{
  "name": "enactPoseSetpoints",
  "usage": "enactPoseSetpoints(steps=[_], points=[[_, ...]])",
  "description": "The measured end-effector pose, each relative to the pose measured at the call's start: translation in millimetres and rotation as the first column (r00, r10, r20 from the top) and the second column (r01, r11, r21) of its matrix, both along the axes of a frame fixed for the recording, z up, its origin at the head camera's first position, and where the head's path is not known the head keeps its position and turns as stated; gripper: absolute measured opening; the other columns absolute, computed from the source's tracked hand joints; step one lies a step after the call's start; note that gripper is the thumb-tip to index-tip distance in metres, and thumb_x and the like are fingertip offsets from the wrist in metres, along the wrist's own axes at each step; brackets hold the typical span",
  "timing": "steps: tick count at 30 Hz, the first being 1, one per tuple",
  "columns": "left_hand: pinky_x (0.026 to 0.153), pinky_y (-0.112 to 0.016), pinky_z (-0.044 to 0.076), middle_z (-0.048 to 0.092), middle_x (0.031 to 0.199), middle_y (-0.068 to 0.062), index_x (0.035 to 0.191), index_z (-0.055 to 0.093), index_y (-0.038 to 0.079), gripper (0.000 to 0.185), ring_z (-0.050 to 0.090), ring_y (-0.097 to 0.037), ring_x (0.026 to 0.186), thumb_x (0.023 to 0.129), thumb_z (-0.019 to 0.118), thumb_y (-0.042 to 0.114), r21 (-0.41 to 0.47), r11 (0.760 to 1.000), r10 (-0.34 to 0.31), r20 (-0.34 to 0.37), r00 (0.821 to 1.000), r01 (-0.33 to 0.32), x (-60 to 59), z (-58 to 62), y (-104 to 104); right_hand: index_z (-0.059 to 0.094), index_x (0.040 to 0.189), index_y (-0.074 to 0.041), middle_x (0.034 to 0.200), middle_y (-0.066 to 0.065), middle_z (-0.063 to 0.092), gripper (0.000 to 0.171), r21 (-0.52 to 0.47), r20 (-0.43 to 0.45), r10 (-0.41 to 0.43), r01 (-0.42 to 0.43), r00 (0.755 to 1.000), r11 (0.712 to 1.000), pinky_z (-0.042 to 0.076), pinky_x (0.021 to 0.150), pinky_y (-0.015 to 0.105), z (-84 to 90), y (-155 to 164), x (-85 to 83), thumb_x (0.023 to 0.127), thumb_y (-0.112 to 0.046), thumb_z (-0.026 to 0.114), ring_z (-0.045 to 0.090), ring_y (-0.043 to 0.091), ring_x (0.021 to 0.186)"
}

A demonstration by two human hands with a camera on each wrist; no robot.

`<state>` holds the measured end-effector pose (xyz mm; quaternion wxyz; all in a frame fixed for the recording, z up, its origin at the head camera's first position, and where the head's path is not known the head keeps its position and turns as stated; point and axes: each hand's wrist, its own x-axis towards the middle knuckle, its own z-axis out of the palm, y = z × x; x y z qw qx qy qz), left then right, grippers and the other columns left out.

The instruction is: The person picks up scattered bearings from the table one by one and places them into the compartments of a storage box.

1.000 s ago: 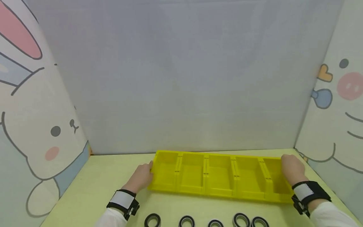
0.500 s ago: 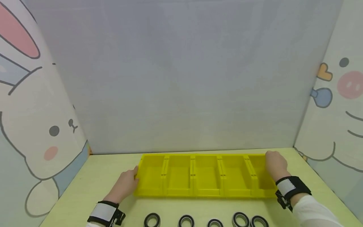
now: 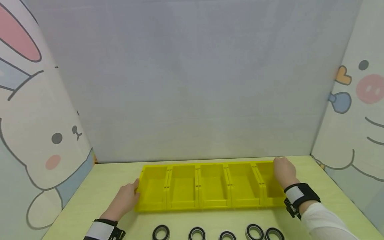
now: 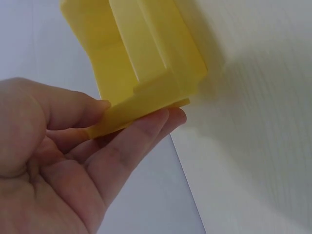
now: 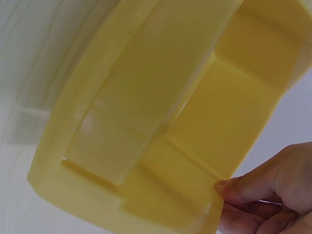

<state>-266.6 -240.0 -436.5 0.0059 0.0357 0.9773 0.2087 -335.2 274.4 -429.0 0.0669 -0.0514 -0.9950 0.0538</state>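
Note:
A long yellow tray (image 3: 210,206) with several empty compartments lies across the yellow-green table. My left hand (image 3: 134,190) holds its left end. In the left wrist view the thumb (image 4: 78,109) lies on top of the end rim and the fingers (image 4: 146,134) sit under it, pinching the tray (image 4: 146,58). My right hand (image 3: 280,168) grips the right end. In the right wrist view its fingertips (image 5: 248,187) curl round the tray's (image 5: 161,97) end wall. Both wrists wear black straps.
Several black ring bearings lie in a row along the table's near edge, from the leftmost bearing (image 3: 161,232) to the rightmost bearing (image 3: 274,234). A grey back panel (image 3: 192,83) and cartoon-printed side panels (image 3: 36,133) close in the table.
Both hands have carried the tray to the left and turned it from a slant to lie parallel with the table's front edge. The bearings have stayed in place.

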Motion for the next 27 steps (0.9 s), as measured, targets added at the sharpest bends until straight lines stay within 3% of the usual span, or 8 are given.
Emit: enactPoseSetpoints(steps=[7,14,16,18,21,24,27], points=[[0.046,-0.023,0.033,0.058,0.084,-0.016,0.137,0.034,-0.014,0.054,0.034,-0.013,0.05,0.09,0.054,0.004,0.013,1.0,0.01,0.009,1.0,-0.01,2.2,-3.0,-6.1,0.06,0.095,0.013,0.08,0.022,0.061,0.009,0.013,0.003,-0.005,0.005,1.0,1.0,0.051,0.059,0.037,0.6,-5.3,0.3,0.087,0.009,0.056,0.052,0.024,0.063],[0.047,-0.024,0.034,0.06,0.104,-0.026,0.135,0.035,-0.016,0.053,0.037,-0.015,0.053,0.089,0.055,0.002,0.021,1.0,0.012,0.001,1.0,-0.012,1.8,-3.2,-9.1,0.06,0.091,0.012,0.08,0.02,0.06,0.008,-0.028,0.016,0.042,-0.041,0.999,0.999,0.048,0.058,0.035,2.7,-0.3,4.2,0.087,0.008,0.054,0.051,0.023,0.065],[0.047,-0.024,0.034,0.059,0.104,-0.027,0.135,0.035,-0.016,0.053,0.038,-0.016,0.053,0.089,0.055,0.002,0.02,1.0,0.007,-0.004,1.0,-0.007,1.4,-1.8,-8.4,0.059,0.102,0.013,0.088,0.024,0.061,0.019,-0.071,0.016,0.097,-0.095,0.995,0.993,0.046,0.059,0.036,2.9,5.6,6.5,0.086,0.005,0.054,0.05,0.025,0.067],[0.047,-0.024,0.034,0.059,0.109,-0.029,0.134,0.036,-0.017,0.053,0.04,-0.016,0.055,0.089,0.056,0.002,0.014,1.0,0.001,-0.009,1.0,-0.001,1.2,-0.4,-7.5,0.052,0.122,0.011,0.107,0.032,0.057,0.039,-0.102,-0.004,0.164,-0.163,0.986,0.981,0.048,0.067,0.045,3.9,12.6,12.1,0.085,-0.001,0.057,0.055,0.035,0.078],[0.047,-0.023,0.034,0.059,0.11,-0.028,0.135,0.035,-0.016,0.053,0.04,-0.015,0.053,0.09,0.056,0.003,0.004,1.0,0.0,0.01,1.0,0.0,1.4,1.8,-6.8,0.021,0.149,-0.006,0.138,0.037,0.032,0.077,-0.131,-0.06,0.24,-0.246,0.969,0.96,0.037,0.085,0.069,6.6,19.4,24.8,0.087,-0.019,0.064,0.045,0.054,0.109],[0.047,-0.023,0.035,0.061,0.099,-0.023,0.136,0.035,-0.015,0.054,0.037,-0.013,0.05,0.09,0.058,0.004,-0.004,1.0,-0.008,0.02,1.0,0.008,2.3,5.0,-7.7,0.005,0.153,-0.026,0.152,0.03,0.007,0.093,-0.092,-0.143,0.314,-0.328,0.939,0.94,0.017,0.086,0.082,12.4,19.7,42.5,0.085,-0.038,0.068,0.021,0.06,0.128],[0.047,-0.022,0.035,0.057,0.077,-0.012,0.135,0.036,-0.017,0.055,0.039,-0.012,0.05,0.09,0.059,0.004,-0.013,0.999,-0.033,0.03,0.999,0.034,3.0,9.7,-8.9,0.006,0.152,-0.031,0.156,0.02,-0.001,0.097,-0.046,-0.201,0.404,-0.42,0.893,0.906,0.016,0.086,0.082,19.2,13.5,63.7,0.08,-0.051,0.068,0.015,0.057,0.133]])
